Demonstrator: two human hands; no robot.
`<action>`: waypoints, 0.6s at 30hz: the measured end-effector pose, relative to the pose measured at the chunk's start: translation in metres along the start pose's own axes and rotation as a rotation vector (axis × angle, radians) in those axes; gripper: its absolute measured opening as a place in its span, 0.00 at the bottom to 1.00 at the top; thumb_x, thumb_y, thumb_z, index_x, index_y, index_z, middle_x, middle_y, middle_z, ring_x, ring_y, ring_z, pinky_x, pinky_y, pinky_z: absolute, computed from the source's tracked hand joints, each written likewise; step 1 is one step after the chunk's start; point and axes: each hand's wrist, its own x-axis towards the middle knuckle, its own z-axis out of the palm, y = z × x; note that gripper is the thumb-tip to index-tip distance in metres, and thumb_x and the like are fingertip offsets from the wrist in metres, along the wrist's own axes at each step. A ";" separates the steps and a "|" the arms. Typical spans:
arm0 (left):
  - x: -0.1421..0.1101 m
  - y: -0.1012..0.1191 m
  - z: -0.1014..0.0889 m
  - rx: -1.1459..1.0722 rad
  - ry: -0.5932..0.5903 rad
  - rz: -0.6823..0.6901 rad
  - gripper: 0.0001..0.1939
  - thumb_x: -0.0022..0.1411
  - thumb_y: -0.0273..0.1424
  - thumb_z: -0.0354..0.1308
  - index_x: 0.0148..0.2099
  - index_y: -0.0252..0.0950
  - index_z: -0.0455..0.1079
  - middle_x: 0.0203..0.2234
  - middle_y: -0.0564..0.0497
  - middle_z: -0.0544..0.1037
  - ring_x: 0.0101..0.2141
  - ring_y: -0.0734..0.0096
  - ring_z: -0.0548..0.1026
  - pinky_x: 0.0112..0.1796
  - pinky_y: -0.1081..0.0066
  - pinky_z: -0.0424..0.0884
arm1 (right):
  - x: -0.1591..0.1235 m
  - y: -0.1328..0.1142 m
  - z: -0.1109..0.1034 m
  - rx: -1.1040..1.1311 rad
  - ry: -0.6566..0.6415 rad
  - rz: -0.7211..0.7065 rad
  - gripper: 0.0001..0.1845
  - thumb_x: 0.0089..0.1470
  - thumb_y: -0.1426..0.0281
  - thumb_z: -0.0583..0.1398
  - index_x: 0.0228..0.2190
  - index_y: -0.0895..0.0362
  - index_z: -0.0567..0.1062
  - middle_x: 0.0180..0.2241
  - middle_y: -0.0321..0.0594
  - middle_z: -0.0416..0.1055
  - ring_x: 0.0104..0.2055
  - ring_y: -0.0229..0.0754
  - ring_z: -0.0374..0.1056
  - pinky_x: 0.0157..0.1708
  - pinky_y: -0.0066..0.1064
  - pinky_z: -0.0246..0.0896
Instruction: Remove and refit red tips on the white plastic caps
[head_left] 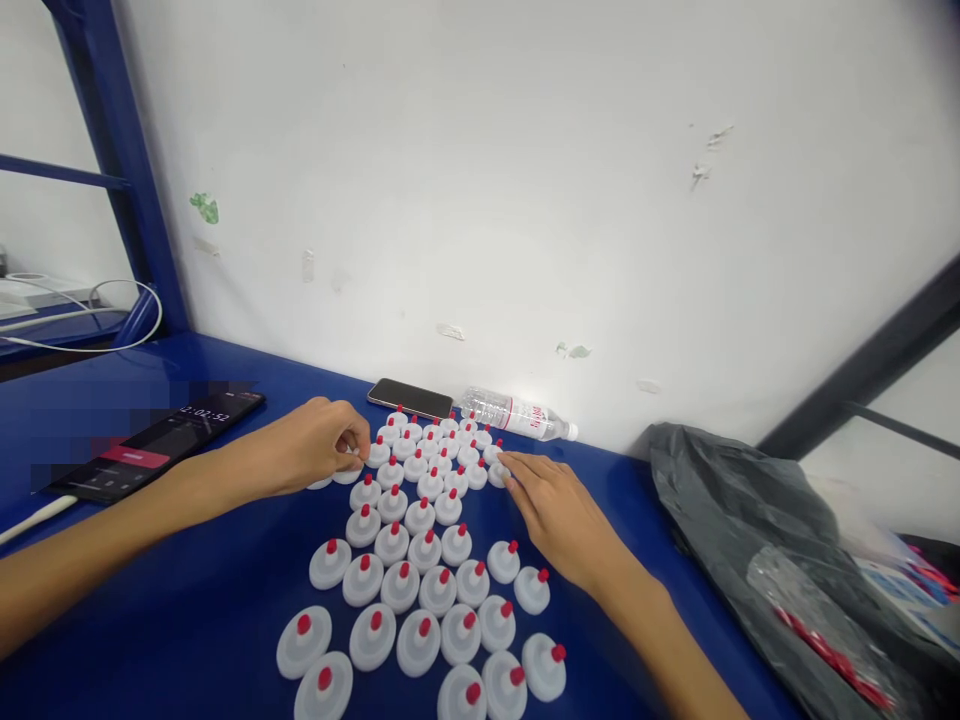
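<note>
While round, red-tipped plastic caps [402,592] crowd toward the glossy desk's [217,600] far edge, left hand [321,447] curls at one, can't tell if gripping; right hand [561,512] unclenched against another.

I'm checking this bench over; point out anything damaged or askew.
The wall looks marred by peeling patches, one green. The plastic bottle lies on its side instead of upright. The red-tipped white caps stand in uneven rows.
</note>
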 end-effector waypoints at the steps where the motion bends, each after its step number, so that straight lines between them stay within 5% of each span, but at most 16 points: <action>1: 0.001 -0.001 0.000 -0.003 -0.005 -0.001 0.08 0.58 0.36 0.63 0.31 0.46 0.84 0.28 0.52 0.86 0.30 0.61 0.82 0.30 0.69 0.68 | 0.000 0.000 0.000 -0.003 0.003 0.003 0.23 0.78 0.70 0.50 0.65 0.60 0.74 0.64 0.51 0.76 0.65 0.56 0.74 0.62 0.53 0.69; 12: 0.003 -0.002 0.006 0.019 -0.035 0.045 0.08 0.55 0.36 0.61 0.29 0.45 0.82 0.29 0.52 0.86 0.31 0.61 0.83 0.30 0.69 0.70 | 0.002 0.008 0.003 0.001 0.090 0.010 0.17 0.71 0.77 0.60 0.55 0.53 0.82 0.53 0.43 0.84 0.53 0.55 0.81 0.53 0.49 0.70; 18: -0.001 0.011 0.001 0.066 0.133 0.129 0.17 0.67 0.42 0.56 0.34 0.44 0.84 0.32 0.47 0.86 0.35 0.55 0.82 0.37 0.62 0.73 | 0.006 0.012 0.007 0.069 0.277 0.014 0.10 0.69 0.75 0.64 0.43 0.51 0.86 0.42 0.39 0.87 0.41 0.49 0.82 0.46 0.41 0.70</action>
